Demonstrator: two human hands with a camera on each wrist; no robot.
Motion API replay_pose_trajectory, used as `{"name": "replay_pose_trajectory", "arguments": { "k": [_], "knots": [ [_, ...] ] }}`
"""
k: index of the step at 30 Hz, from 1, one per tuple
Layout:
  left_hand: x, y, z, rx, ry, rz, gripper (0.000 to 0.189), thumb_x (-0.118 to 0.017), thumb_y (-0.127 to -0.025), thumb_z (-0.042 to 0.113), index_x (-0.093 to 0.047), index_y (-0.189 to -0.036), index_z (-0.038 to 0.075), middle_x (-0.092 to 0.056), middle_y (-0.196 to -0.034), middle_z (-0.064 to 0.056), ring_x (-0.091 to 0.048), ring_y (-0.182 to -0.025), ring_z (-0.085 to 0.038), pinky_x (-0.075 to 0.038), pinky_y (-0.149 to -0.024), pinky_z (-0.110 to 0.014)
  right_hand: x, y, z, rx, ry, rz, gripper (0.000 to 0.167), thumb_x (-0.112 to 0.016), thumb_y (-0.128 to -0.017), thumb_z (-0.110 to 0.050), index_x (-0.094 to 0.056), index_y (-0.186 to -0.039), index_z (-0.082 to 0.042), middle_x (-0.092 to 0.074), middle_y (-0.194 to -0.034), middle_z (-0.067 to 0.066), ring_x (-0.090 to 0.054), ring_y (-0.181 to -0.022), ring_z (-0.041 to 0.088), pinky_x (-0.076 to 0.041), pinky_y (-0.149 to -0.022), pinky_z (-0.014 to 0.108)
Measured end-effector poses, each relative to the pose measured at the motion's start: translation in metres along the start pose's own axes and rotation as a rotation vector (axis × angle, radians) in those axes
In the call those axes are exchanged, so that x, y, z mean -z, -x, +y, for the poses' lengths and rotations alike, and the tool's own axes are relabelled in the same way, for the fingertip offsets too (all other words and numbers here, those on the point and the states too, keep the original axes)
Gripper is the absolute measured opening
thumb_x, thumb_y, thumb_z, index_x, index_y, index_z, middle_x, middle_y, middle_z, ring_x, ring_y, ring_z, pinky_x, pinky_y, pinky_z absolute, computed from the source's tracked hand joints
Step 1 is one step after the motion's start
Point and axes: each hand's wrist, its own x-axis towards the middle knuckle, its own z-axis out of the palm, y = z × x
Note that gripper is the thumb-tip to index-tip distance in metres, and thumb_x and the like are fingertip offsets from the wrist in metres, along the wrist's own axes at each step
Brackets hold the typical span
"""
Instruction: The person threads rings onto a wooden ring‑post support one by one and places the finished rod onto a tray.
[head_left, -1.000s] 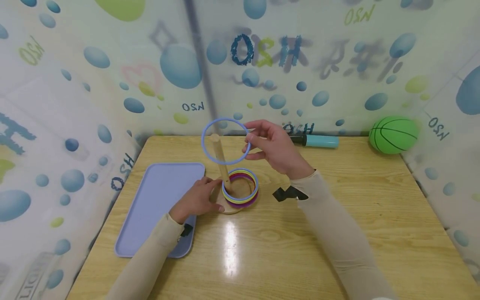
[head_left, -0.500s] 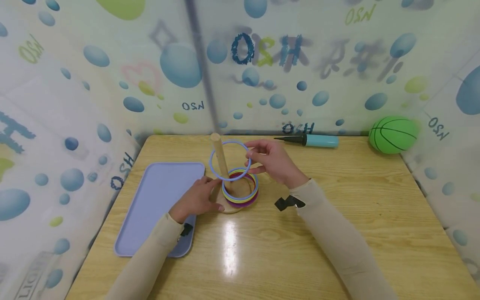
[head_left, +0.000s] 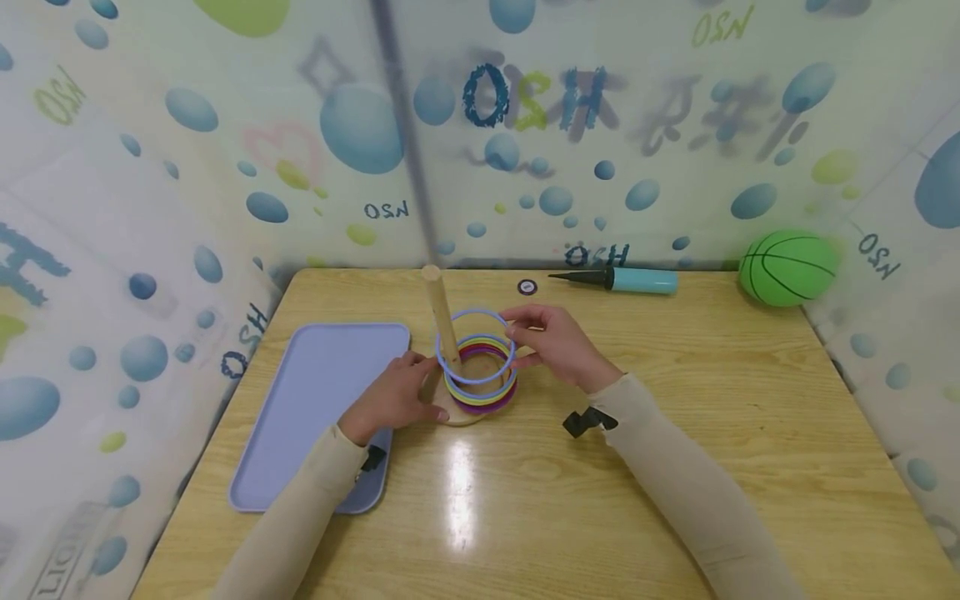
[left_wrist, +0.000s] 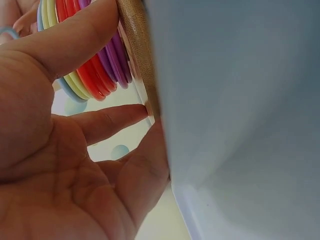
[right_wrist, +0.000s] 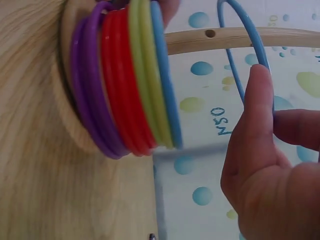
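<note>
My right hand (head_left: 558,346) pinches a thin blue ring (head_left: 477,311) between thumb and fingers. That ring encircles the upright wooden peg (head_left: 441,312), tilted and held above the other rings. In the right wrist view, the peg (right_wrist: 200,40) passes through the held blue ring (right_wrist: 251,32). Purple, red, yellow and blue rings (right_wrist: 125,85) are stacked around the peg's foot. They lie on a round wooden base (head_left: 459,419). My left hand (head_left: 393,396) grips the base's left edge, thumb in front and fingers behind. Its fingertips touch the base's edge (left_wrist: 142,65) in the left wrist view.
A lavender tray (head_left: 322,400) lies left of the base, partly under my left forearm. At the table's back edge are a small dark disc (head_left: 527,287), a blue hand pump (head_left: 641,281) and a green ball (head_left: 787,268). Patterned cloth walls (head_left: 555,200) surround the wooden table (head_left: 570,500).
The right hand has lowered the blue ring down along the peg, from the peg's top towards the stack. The dark disc has come into view behind it. The left hand stays put.
</note>
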Motion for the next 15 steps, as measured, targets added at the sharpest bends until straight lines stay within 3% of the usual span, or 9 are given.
{"name": "replay_pose_trajectory", "arguments": {
  "k": [9,15],
  "knots": [
    [0.0,0.0,-0.001,0.011,0.009,-0.001,0.1,-0.089,-0.085,0.045,-0.04,-0.164,0.007,-0.053,-0.146,-0.024,-0.051,-0.133,-0.045,-0.046,-0.109,-0.058,0.004,0.0,0.018,-0.032,0.053,0.0,0.032,-0.059,-0.108,-0.008,-0.064,-0.138,0.0,-0.063,-0.116,0.012,-0.066,-0.096,0.02,-0.065,-0.07,0.035],
    [-0.001,-0.001,-0.001,0.016,0.002,0.001,0.098,-0.089,-0.085,0.045,-0.043,-0.162,0.006,-0.054,-0.145,-0.022,-0.052,-0.131,-0.043,-0.046,-0.107,-0.056,0.004,0.0,0.023,-0.027,0.152,0.011,0.03,-0.06,-0.108,-0.011,-0.066,-0.136,-0.002,-0.065,-0.117,0.015,-0.068,-0.093,0.02,-0.066,-0.073,0.038]
  ]
}}
